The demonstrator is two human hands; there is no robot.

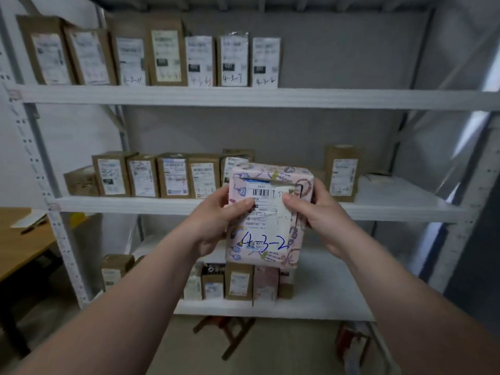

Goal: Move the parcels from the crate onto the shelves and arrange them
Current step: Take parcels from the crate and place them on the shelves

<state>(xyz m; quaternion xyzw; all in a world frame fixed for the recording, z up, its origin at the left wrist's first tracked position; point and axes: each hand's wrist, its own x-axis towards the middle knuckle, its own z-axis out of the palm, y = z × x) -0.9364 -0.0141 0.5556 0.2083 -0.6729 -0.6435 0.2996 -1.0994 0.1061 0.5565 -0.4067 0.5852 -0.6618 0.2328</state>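
Observation:
I hold a pink patterned parcel (267, 234) upright in front of the white shelves, its label facing me with "4-3-2" handwritten in blue. My left hand (216, 220) grips its left side, thumb on the label. Gripping the right side is my right hand (319, 209), its thumb also on the label. The parcel hangs at the height of the middle shelf (405, 209), in front of a gap between a row of brown parcels (159, 175) and a single brown parcel (342, 173). The crate is not in view.
The top shelf (351, 98) carries a row of labelled parcels (167, 59) on its left half; its right half is bare. The bottom shelf (324, 307) holds several small parcels (238, 281). A wooden table (19, 247) stands at the left, a stool (230, 334) under the shelves.

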